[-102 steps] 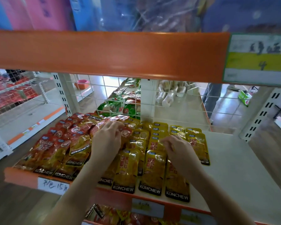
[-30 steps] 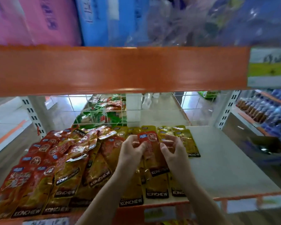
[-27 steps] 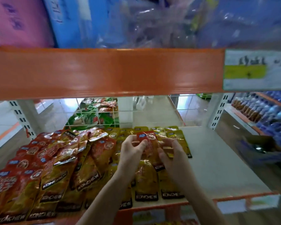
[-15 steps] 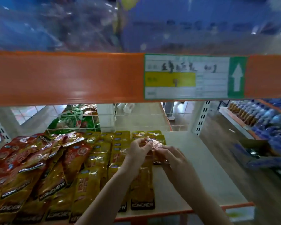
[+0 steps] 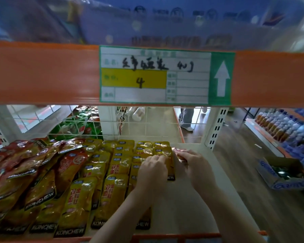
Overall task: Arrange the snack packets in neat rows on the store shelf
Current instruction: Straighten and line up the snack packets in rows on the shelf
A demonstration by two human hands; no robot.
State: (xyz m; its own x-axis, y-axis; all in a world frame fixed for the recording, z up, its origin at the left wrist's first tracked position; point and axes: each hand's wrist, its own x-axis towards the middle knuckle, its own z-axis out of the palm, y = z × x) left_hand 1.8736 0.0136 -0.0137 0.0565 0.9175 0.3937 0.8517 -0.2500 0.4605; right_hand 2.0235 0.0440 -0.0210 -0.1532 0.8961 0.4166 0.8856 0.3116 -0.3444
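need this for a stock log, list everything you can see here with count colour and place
yellow snack packets: many, yellow, overlapping rows mid-shelf
red snack packets: many, red, loose pile at left
red packet: one, red, at the rows' right edge
shelf: one, beige, bare at right
price label: one, white, yellow and green, on orange beam
cardboard box: one, blue-printed, on floor at right
left hand: on yellow packets
right hand: pinches the red packet

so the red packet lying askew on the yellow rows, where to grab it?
Red packet: pinch its top sealed edge near the blue logo, coming from above. It lies flat and tilted over the yellow packets; that upper end is flat and uncovered, while its lower end is overlapped by neighbours.
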